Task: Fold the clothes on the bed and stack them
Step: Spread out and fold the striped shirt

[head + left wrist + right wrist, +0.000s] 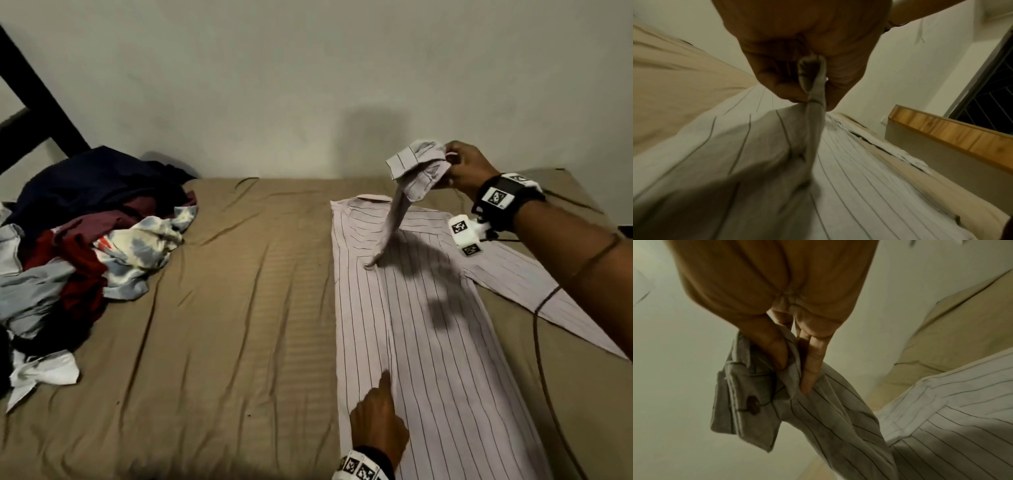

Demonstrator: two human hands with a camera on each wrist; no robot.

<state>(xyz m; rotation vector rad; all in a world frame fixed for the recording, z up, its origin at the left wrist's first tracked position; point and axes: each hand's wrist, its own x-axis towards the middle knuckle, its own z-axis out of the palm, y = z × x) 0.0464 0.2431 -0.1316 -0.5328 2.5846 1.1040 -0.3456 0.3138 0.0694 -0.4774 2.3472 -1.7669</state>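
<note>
Your right hand point(467, 169) lifts the sleeve cuff point(416, 163) above the striped shirt point(435, 342) — your left hand point(378, 423) rests on its lower edge — unfolded clothes pile point(85, 226) lies far left.

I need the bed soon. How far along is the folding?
Early. No folded stack shows. In hand: the striped shirt lies flat on the bed; the right hand lifts its sleeve cuff, and the left hand pinches a fold near the hem. Left: the unfolded pile.

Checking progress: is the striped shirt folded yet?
Partly: striped shirt lies spread, one side turned in; right hand lifts one sleeve, the other lies outstretched.
</note>
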